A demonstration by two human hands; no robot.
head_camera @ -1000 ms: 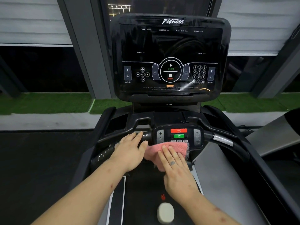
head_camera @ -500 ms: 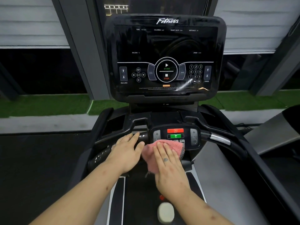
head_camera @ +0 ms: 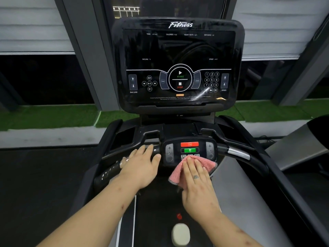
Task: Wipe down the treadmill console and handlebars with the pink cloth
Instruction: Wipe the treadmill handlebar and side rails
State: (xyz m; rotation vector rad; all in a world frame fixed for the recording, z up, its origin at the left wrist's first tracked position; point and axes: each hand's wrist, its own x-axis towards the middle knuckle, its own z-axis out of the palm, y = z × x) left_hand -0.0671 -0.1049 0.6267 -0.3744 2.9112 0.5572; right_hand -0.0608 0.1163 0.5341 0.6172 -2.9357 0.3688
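Note:
The black treadmill console (head_camera: 179,50) stands upright ahead, its screen dark with white labels. Below it sits a small control pad (head_camera: 189,147) with a red and a green button, in the middle of the front handlebar (head_camera: 236,153). My right hand (head_camera: 197,182) lies flat with straight fingers on the pink cloth (head_camera: 206,164) and presses it against the pad's lower edge. The cloth hangs down below the pad. My left hand (head_camera: 142,164) rests flat on the left part of the handlebar, just left of the pad.
A cream clip (head_camera: 180,233) and a small red piece (head_camera: 179,216) hang low over the dark belt (head_camera: 156,220). Grey side rails (head_camera: 240,202) flank the belt. Green turf (head_camera: 44,118) and window frames lie beyond the console. Another machine (head_camera: 302,139) stands at the right.
My right hand has slid the pink cloth rightward along the lower edge of the control pad. My left hand stays on the handlebar.

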